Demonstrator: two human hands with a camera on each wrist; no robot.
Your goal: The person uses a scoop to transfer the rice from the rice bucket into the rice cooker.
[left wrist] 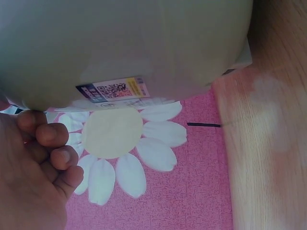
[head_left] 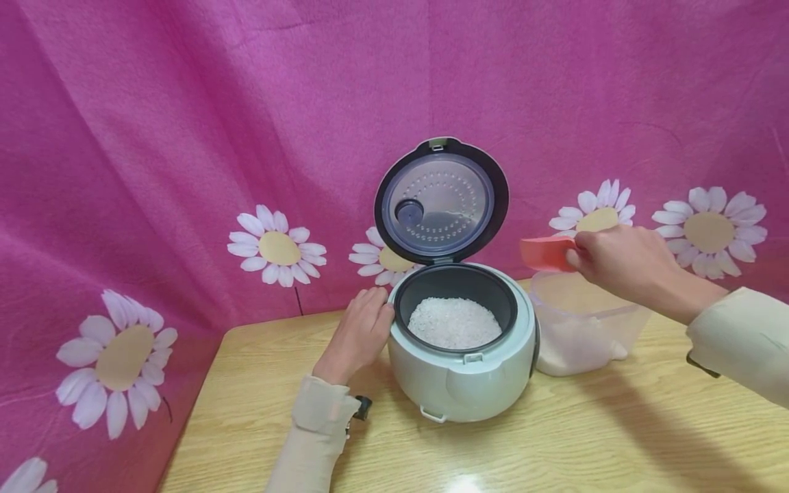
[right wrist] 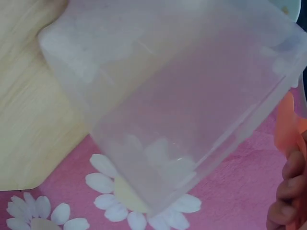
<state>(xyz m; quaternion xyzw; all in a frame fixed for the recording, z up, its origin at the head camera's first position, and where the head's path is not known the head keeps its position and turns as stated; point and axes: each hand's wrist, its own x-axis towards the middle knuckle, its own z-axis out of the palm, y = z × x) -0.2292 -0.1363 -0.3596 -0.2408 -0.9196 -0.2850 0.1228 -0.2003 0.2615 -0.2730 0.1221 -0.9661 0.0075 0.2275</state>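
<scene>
A pale green rice cooker stands on the table with its lid raised. White rice fills the lower part of its dark inner pot. My left hand rests against the cooker's left rim; in the left wrist view its fingers are loosely curled beside the cooker's body. With my right hand I grip an orange scoop above the translucent plastic container, to the right of the cooker. The scoop's inside is hidden in these views.
The wooden table ends at the back against a pink cloth printed with white daisies. Some white contents show through the container's lower wall. A sticker with a code marks the cooker's side.
</scene>
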